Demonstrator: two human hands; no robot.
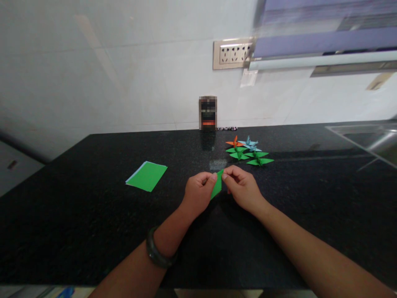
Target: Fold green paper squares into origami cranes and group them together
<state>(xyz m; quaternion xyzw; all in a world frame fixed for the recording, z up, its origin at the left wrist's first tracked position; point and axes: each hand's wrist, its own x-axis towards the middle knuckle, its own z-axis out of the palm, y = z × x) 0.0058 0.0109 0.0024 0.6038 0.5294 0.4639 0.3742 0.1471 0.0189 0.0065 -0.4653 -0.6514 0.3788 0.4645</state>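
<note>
Between my hands is a folded piece of green origami paper (217,187), held above the dark countertop. My left hand (200,191) is closed on its left side, thumb on top. With thumb and fingers, my right hand (242,187) pinches the paper's upper right corner. Parts of the paper are hidden behind the fingers. Beyond my right hand stand several folded paper cranes: an orange crane (235,142), blue cranes (252,145) and green cranes (259,160). To the left lies a stack of square paper (147,176), green on top with light blue showing at the edge.
A phone-like dark object (208,113), its face pixelated, leans upright against the wall, with a beaded strap (227,128) beside it. A metal sink (376,140) is set into the black countertop (77,215) at right. A wall socket panel (233,54) sits above.
</note>
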